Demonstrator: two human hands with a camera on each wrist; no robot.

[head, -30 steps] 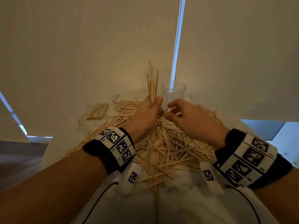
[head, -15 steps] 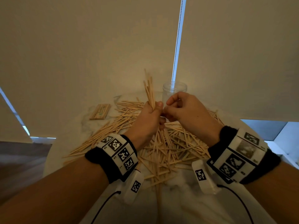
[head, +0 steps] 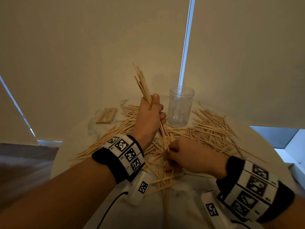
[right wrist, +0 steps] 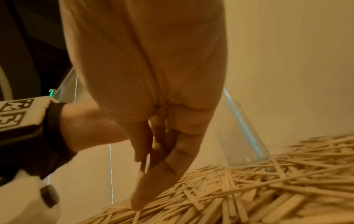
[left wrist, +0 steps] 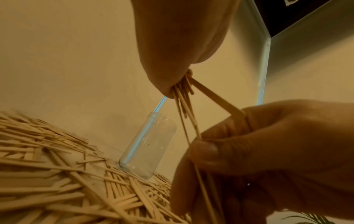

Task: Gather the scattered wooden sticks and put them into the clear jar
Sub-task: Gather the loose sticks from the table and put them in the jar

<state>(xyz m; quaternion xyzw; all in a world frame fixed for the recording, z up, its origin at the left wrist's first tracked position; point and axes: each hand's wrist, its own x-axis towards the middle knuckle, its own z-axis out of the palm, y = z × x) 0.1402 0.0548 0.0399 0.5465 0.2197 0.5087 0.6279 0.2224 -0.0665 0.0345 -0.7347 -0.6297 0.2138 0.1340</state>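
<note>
My left hand (head: 156,109) grips a bundle of wooden sticks (head: 142,85) upright, its top leaning left, just left of the clear jar (head: 180,108). The jar stands upright and empty at the back of the table. Lower and nearer, my right hand (head: 171,152) is curled over the pile of sticks (head: 209,129). In the left wrist view its fingers (left wrist: 229,136) pinch the lower ends of sticks that hang from my left hand (left wrist: 180,78), with the jar (left wrist: 149,148) behind. In the right wrist view the right hand (right wrist: 153,151) points down, its thumb touching the pile (right wrist: 268,189).
The round white marble table (head: 181,207) is strewn with sticks in the middle and at the right. A small flat pack of sticks (head: 107,115) lies at the back left. A blind with a bead cord (head: 185,38) hangs right behind the jar.
My right hand has dropped from beside the left thumb near the jar down to the pile. The left hand has risen a little and its bundle now leans left.
</note>
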